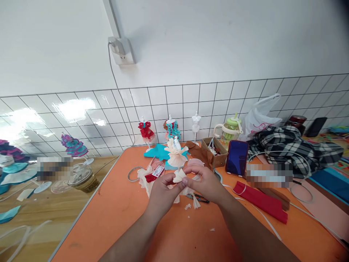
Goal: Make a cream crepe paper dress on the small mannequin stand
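Observation:
Between the fingertips of my left hand (166, 193) and my right hand (203, 182) is a small piece of cream crepe paper (180, 176). Both hands are closed on it, thumbs nearly meeting, above the orange table (114, 211). Just behind them stands a small white mannequin (176, 143) in a ruffled cream paper dress (177, 156). More cream paper lies beneath and beside my left hand, near a red piece with a white label (158, 171). Dark scissors (201, 198) lie partly under my right hand, with paper scraps in front.
Behind stand a red-dressed mannequin (146, 131), a turquoise-trimmed one (172, 129) and a bare one (196, 124). To the right are a cardboard box (219, 160), a phone (236, 158), a green-lidded jug (231, 131) and red paper (260, 202). A tape ring (128, 174) lies left.

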The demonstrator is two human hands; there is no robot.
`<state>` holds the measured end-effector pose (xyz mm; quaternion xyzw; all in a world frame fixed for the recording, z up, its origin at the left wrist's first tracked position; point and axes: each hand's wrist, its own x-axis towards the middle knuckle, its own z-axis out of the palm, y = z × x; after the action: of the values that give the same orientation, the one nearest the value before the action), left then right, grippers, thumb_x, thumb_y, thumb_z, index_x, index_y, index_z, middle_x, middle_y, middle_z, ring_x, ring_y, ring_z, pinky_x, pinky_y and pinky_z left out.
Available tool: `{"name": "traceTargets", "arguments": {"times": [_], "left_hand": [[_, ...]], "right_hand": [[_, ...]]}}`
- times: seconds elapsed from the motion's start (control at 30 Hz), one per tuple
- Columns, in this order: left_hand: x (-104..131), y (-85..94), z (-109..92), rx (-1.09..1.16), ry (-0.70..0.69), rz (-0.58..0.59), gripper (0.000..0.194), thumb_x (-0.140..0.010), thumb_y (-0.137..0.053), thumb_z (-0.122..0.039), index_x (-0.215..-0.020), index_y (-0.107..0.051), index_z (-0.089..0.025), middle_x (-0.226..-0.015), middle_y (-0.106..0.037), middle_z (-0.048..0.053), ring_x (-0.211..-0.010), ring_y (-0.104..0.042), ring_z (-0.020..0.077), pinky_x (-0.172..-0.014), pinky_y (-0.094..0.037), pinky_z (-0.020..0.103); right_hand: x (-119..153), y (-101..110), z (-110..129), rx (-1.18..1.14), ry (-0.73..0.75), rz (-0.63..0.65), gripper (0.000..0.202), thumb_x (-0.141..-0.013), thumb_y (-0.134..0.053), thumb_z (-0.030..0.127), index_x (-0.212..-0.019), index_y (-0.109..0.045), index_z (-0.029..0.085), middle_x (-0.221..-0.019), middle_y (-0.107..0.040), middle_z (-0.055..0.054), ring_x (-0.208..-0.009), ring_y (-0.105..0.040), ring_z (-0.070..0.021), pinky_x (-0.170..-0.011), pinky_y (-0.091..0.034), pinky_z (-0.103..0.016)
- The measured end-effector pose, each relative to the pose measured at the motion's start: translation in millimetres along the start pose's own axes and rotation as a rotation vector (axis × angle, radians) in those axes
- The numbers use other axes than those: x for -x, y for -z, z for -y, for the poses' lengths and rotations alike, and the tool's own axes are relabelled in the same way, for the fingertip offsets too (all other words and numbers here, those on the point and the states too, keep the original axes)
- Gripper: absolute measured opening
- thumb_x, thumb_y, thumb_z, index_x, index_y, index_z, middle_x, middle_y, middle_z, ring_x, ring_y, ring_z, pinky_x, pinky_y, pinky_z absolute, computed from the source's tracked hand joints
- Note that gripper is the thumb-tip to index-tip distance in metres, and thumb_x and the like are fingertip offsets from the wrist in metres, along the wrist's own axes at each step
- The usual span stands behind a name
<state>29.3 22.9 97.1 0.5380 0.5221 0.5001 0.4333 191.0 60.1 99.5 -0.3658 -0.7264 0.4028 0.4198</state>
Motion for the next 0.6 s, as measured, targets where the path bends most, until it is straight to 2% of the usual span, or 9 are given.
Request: {"name": "traceTargets", "arguments": {"times": [0.07, 0.17, 0.27, 0.33, 0.4, 0.47, 0.6], "left_hand": [[-0.6, -0.2, 3.1, 0.044, 0.010, -0.006, 0.018, -0.067, -0.074, -0.035, -0.073, -0.071, -0.019, -0.072, -0.068, 0.001, -0.073, -0.060, 0.0182, -0.066, -0.045, 0.025], [-0.6, -2.5, 6.7, 0.200, 0.004, -0.007, 0.023, -0.072, -0.071, -0.035, -0.090, -0.070, -0.019, -0.089, -0.070, 0.003, -0.089, -0.061, 0.0201, -0.078, -0.047, 0.028], [0.5, -5.2, 6.9, 0.365, -0.026, 0.066, 0.035, -0.074, -0.070, -0.032, -0.107, -0.063, -0.021, -0.104, -0.068, 0.006, -0.097, -0.060, 0.0210, -0.082, -0.047, 0.029], [0.9, -6.1, 6.9, 0.430, -0.007, 0.126, 0.046, -0.071, -0.073, -0.028, -0.114, -0.059, -0.022, -0.106, -0.067, 0.007, -0.096, -0.061, 0.0212, -0.081, -0.048, 0.030], [0.4, -6.2, 8.2, 0.446, 0.034, 0.123, 0.044, -0.070, -0.074, -0.026, -0.112, -0.060, -0.021, -0.102, -0.068, 0.006, -0.091, -0.062, 0.0197, -0.081, -0.048, 0.030], [-0.8, -5.6, 10.2, 0.479, 0.058, 0.071, 0.036, -0.072, -0.072, -0.027, -0.106, -0.063, -0.020, -0.095, -0.068, 0.005, -0.087, -0.062, 0.0171, -0.080, -0.047, 0.028], [-3.0, -3.5, 11.3, 0.598, 0.031, -0.035, 0.025, -0.071, -0.072, -0.026, -0.095, -0.065, -0.021, -0.084, -0.066, 0.000, -0.077, -0.059, 0.0121, -0.075, -0.047, 0.025]], "right_hand": [[-2.2, -0.8, -5.4, -0.106, -0.058, -0.035, 0.018, -0.075, -0.066, 0.036, -0.078, -0.067, 0.019, -0.081, -0.064, -0.003, -0.079, -0.058, -0.0182, -0.073, -0.047, -0.030], [-3.6, -2.1, -10.5, -0.253, -0.101, -0.126, 0.025, -0.073, -0.067, 0.040, -0.080, -0.065, 0.017, -0.081, -0.063, -0.004, -0.076, -0.058, -0.0171, -0.068, -0.048, -0.029], [-3.4, -3.0, -9.7, -0.332, -0.122, -0.134, 0.029, -0.072, -0.069, 0.041, -0.086, -0.063, 0.017, -0.082, -0.064, -0.005, -0.071, -0.058, -0.0166, -0.064, -0.049, -0.028], [-2.9, -4.3, -7.9, -0.344, -0.117, -0.125, 0.028, -0.072, -0.069, 0.040, -0.087, -0.063, 0.017, -0.082, -0.065, -0.005, -0.069, -0.058, -0.0160, -0.062, -0.048, -0.028], [-2.7, -6.1, -6.7, -0.330, -0.093, -0.126, 0.026, -0.073, -0.068, 0.040, -0.083, -0.063, 0.016, -0.083, -0.064, -0.005, -0.070, -0.058, -0.0158, -0.062, -0.048, -0.027], [-2.7, -8.0, -6.7, -0.308, -0.069, -0.128, 0.024, -0.074, -0.067, 0.039, -0.080, -0.063, 0.017, -0.082, -0.064, -0.004, -0.071, -0.057, -0.0158, -0.062, -0.047, -0.027], [-1.9, -9.4, -6.9, -0.242, -0.065, -0.093, 0.020, -0.076, -0.064, 0.037, -0.075, -0.062, 0.017, -0.081, -0.063, -0.004, -0.074, -0.057, -0.0165, -0.065, -0.048, -0.028]]}}
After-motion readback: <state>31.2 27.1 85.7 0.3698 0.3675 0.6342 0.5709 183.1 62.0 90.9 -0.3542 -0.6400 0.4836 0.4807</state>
